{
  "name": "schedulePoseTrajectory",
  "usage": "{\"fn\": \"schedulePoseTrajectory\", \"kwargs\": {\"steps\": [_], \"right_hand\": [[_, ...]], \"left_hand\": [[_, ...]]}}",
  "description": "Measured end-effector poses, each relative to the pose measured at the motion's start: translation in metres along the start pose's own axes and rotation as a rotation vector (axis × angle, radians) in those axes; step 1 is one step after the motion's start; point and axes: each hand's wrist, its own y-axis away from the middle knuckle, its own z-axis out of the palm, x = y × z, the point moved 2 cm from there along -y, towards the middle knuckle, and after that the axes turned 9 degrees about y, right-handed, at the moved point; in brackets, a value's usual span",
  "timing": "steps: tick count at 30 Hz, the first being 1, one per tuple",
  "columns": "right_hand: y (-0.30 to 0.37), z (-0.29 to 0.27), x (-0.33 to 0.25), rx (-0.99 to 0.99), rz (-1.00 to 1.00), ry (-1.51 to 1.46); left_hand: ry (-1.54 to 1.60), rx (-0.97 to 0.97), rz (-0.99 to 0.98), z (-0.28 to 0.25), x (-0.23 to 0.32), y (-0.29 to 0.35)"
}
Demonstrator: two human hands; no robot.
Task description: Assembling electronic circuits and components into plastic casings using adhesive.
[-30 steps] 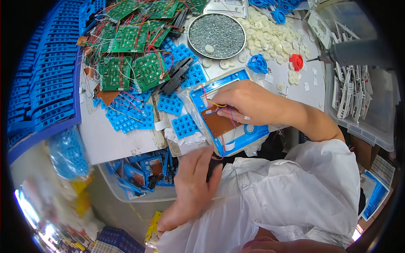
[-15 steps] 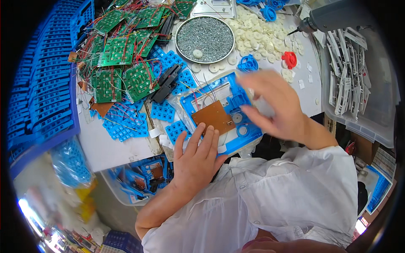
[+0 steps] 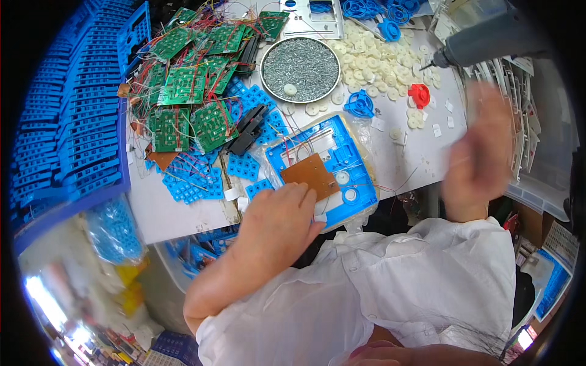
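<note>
A blue plastic casing (image 3: 360, 198) lies on the bench before me, with a brown circuit board (image 3: 310, 174) and thin wires across it. My left hand (image 3: 274, 213) is at the board's near edge, fingers bent onto it and thumb pointing right; the fingertips are partly hidden. White round pieces (image 3: 342, 177) sit in the casing's right side. My right hand (image 3: 479, 155) is off to the right, raised near the bin of white strips and below the grey power screwdriver (image 3: 482, 43). Motion smears its fingers.
Wired green circuit boards (image 3: 186, 85) are heaped at the left over blue keypads (image 3: 198, 183). A round tray of screws (image 3: 262, 70) stands behind the casing, beside cream discs (image 3: 372, 61). A red part (image 3: 419, 96) and a blue ring part (image 3: 359, 104) lie nearby. A clear bin (image 3: 540, 201) stands right.
My right hand has left the casing and swung right towards the bin. The left hand's fingers, earlier flatter on the board, are more bent. The view has shifted slightly.
</note>
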Motion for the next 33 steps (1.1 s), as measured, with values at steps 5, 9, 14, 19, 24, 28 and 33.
{"fn": "schedulePoseTrajectory", "kwargs": {"steps": [5,9,14,19,24,28,33], "right_hand": [[-0.035,0.005,0.049,0.583,0.183,0.150],[-0.055,0.023,0.051,0.353,0.253,-0.039],[-0.054,0.021,0.041,0.209,0.434,-0.281],[-0.042,0.019,0.072,-0.076,0.456,-0.448],[-0.052,0.030,0.057,-0.110,0.353,-0.791],[-0.075,-0.003,0.031,0.260,0.227,-0.383],[-0.082,-0.026,0.034,0.012,0.012,-0.747]], "left_hand": [[-0.089,0.432,0.117,-0.061,-0.039,-0.108],[-0.534,0.282,0.015,-0.044,-0.085,-0.194],[-0.510,0.201,0.050,-0.025,-0.102,-0.214],[-0.541,0.301,0.010,-0.035,-0.103,-0.220],[-0.272,0.333,0.053,-0.057,-0.097,-0.203],[0.378,0.367,0.095,-0.089,-0.052,-0.139],[0.441,0.522,0.170,-0.085,-0.027,-0.056]]}}
